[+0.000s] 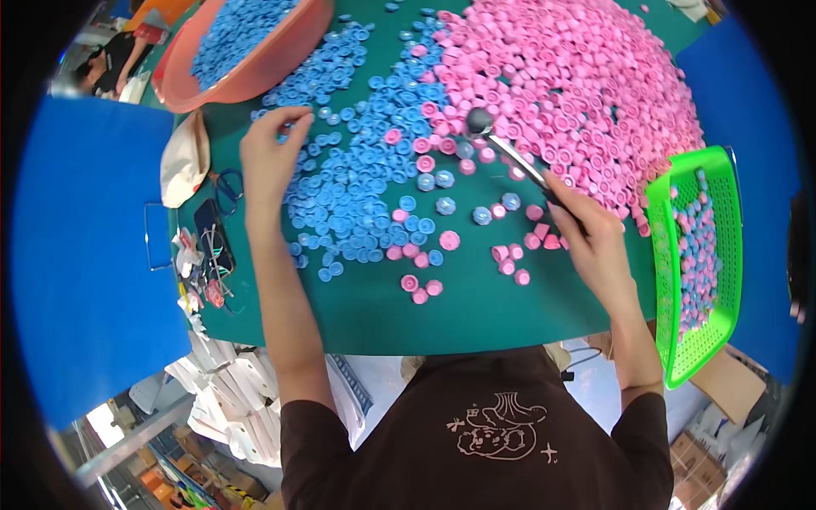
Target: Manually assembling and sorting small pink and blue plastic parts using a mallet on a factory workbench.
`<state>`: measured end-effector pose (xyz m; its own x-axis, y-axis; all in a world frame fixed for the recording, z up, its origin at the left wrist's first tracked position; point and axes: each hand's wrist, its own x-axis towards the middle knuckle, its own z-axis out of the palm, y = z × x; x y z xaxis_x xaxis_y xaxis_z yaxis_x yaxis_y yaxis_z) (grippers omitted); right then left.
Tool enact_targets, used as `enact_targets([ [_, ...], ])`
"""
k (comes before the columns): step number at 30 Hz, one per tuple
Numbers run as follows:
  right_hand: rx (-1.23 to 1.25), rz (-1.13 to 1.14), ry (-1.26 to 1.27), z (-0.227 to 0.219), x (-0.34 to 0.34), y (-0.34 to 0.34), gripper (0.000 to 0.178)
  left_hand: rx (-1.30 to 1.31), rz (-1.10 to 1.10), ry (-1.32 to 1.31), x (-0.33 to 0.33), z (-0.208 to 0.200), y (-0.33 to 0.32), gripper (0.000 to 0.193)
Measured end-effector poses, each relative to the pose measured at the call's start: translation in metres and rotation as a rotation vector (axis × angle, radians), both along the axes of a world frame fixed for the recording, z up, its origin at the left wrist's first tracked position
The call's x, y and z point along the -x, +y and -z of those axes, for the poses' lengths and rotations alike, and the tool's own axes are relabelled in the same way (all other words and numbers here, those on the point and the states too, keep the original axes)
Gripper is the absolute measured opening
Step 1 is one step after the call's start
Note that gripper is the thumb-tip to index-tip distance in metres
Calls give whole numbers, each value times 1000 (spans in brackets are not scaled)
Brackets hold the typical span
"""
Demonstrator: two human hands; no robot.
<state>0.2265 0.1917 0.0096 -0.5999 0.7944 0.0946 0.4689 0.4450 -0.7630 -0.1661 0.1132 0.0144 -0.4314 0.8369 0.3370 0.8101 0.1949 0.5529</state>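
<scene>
The right hand (592, 231) holds a round-headed hammer (517, 160) in a closed grip, its dark head over the edge of the pink plastic caps (578, 102). The left hand (272, 153) is at the blue plastic caps (348, 200), fingers curled; I cannot tell whether its grip holds one. Both piles lie on the green bench (476, 327), beside a mixed-cap green basket (701, 344).

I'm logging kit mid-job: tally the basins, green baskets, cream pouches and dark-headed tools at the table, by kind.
Orange basin: 1
Green basket: 1
Cream pouch: 1
Dark-headed tool: 1
Total: 4
</scene>
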Motion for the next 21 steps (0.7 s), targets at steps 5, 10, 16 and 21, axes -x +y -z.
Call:
enact_targets([
  [5,234,134,150,-13,-10,-8,41,148,103,116,12,40,22,21],
  [10,246,137,146,-7,-15,-10,40,176,73,180,21,51,31,25],
  [16,242,108,151,2,-15,-12,43,-27,133,-118,-38,20,23,25],
  [21,258,76,139,5,-6,-9,42,15,496,34,-94,20,40,23],
])
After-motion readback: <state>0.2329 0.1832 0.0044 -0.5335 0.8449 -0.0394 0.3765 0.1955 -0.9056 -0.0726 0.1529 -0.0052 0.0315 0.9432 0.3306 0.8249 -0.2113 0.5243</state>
